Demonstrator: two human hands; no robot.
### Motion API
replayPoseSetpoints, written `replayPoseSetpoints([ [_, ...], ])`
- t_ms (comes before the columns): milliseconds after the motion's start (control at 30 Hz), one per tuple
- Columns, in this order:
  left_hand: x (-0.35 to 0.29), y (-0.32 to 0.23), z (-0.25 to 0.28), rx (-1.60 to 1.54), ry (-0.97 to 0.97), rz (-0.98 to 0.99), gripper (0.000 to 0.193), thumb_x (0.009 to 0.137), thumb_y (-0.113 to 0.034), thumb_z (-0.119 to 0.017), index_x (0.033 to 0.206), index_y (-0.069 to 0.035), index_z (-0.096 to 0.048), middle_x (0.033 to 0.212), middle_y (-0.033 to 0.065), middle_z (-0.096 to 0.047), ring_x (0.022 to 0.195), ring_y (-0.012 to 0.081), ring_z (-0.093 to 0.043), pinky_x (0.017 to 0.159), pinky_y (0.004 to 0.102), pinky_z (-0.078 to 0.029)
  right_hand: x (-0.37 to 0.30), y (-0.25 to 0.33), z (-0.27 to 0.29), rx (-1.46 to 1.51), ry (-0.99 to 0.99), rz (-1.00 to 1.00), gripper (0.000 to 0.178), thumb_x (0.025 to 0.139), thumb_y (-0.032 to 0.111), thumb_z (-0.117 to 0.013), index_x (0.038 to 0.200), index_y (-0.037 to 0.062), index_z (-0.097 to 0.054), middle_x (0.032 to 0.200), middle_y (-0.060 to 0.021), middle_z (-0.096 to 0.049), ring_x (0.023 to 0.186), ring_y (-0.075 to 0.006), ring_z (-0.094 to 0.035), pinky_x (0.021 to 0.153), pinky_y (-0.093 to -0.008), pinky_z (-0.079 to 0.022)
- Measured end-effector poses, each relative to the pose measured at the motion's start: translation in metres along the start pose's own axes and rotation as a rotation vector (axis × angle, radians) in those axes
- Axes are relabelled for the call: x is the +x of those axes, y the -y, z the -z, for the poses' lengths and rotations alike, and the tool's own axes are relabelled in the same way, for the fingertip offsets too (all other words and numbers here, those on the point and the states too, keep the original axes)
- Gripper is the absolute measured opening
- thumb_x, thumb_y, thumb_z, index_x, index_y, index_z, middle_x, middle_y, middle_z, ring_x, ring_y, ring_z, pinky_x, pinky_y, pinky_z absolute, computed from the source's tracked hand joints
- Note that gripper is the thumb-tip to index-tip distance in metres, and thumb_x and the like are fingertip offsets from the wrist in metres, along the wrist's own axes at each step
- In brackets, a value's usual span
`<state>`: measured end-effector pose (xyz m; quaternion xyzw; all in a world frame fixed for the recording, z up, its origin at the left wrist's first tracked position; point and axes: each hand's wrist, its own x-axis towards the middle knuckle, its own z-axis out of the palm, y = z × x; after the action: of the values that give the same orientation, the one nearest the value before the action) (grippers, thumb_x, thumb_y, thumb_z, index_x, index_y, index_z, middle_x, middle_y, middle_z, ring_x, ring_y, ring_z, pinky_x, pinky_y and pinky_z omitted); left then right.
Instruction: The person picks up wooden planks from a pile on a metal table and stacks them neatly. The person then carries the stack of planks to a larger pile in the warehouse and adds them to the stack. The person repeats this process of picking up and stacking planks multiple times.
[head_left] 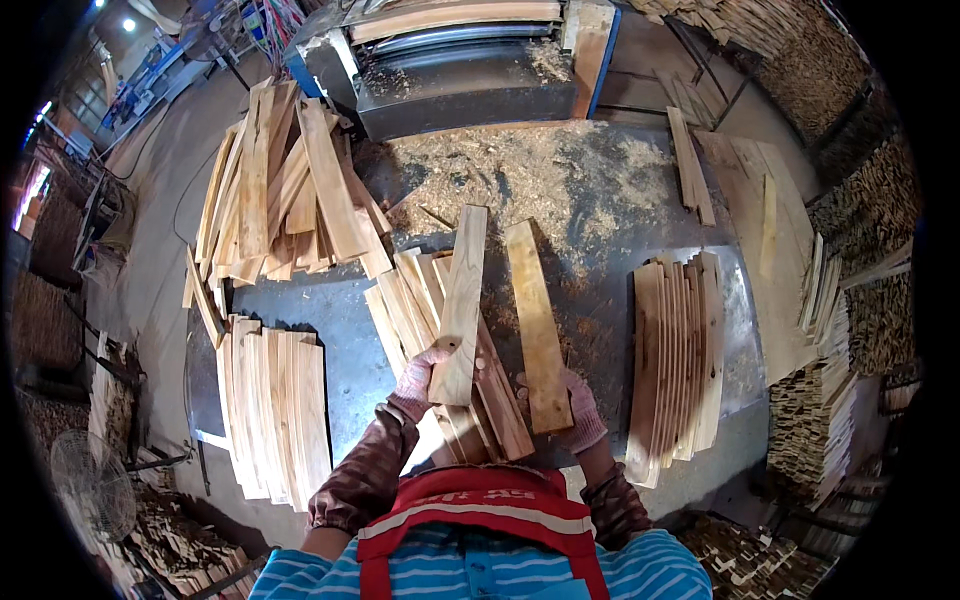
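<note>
L hand (pixel 420 380) grips a wood slat (pixel 460 305) by its near end, above the slat pile (pixel 440 330) on the metal table (pixel 340 350). R hand (pixel 580 415) grips another slat (pixel 537 325), just right of the pile.

Daylight fell evenly, bright on the pale planks and the sawdust (pixel 560 180); a lamp (pixel 128 24) glared at eleven o'clock. Fisheye bending curved edges, the rim black, corners dim and soft.
</note>
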<state>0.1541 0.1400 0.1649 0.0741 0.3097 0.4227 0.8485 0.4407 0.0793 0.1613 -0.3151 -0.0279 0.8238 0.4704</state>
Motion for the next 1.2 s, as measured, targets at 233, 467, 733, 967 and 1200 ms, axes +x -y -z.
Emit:
replayPoseSetpoints([
  [233, -0.001, 0.012, 0.013, -0.005, 0.013, -0.050, 0.071, 0.095, -0.053, -0.054, 0.136, 0.005, -0.046, 0.114, 0.0237, -0.065, 0.098, 0.0355, -0.067, 0.090, 0.0474, -0.056, 0.008, -0.011, -0.018, -0.057, 0.007, 0.008, 0.049, 0.096, 0.036, -0.053, 0.131, 0.0009, -0.052, 0.112, -0.0139, -0.065, 0.096, -0.0269, -0.067, 0.078, -0.0411, -0.059],
  [467, 0.000, 0.018, 0.048, 0.322, -0.103, 0.062, 0.069, 0.081, -0.027, -0.074, 0.135, 0.005, -0.047, 0.110, 0.0186, -0.067, 0.092, 0.0314, -0.069, 0.085, 0.0450, -0.057, 0.025, -0.035, -0.014, -1.315, -0.342, 0.094, 0.074, 0.075, 0.045, -0.077, 0.129, 0.0008, -0.051, 0.117, -0.0195, -0.063, 0.109, -0.0326, -0.063, 0.089, -0.0390, -0.051],
  [733, -0.050, 0.042, 0.053, 1.452, -0.696, -0.273, 0.095, 0.065, -0.020, -0.084, 0.147, -0.021, -0.036, 0.121, 0.0249, -0.049, 0.111, 0.0410, -0.055, 0.094, 0.0473, -0.049, 0.029, -0.038, -0.023, -1.793, -0.654, -0.077, 0.089, 0.068, 0.051, -0.079, 0.135, 0.0109, -0.035, 0.133, -0.0221, -0.049, 0.117, -0.0407, -0.057, 0.089, -0.0524, -0.052],
  [967, -0.058, 0.035, 0.021, 1.711, -0.884, 0.012, 0.104, 0.063, -0.034, -0.084, 0.149, -0.019, -0.028, 0.129, 0.0247, -0.048, 0.119, 0.0427, -0.054, 0.096, 0.0484, -0.050, 0.026, -0.039, -0.035, -1.854, -0.684, -0.066, 0.090, 0.068, 0.054, -0.078, 0.135, 0.0113, -0.035, 0.127, -0.0229, -0.053, 0.115, -0.0406, -0.058, 0.089, -0.0496, -0.053],
  [1200, -0.056, 0.040, 0.025, 1.805, -0.899, 0.045, 0.111, 0.065, -0.038, -0.084, 0.151, -0.009, -0.020, 0.126, 0.0265, -0.051, 0.115, 0.0426, -0.056, 0.096, 0.0491, -0.049, 0.015, -0.058, 0.020, -1.769, -0.479, 0.207, 0.095, 0.075, 0.051, -0.072, 0.148, 0.0084, -0.029, 0.131, -0.0276, -0.050, 0.116, -0.0438, -0.056, 0.095, -0.0474, -0.049],
])
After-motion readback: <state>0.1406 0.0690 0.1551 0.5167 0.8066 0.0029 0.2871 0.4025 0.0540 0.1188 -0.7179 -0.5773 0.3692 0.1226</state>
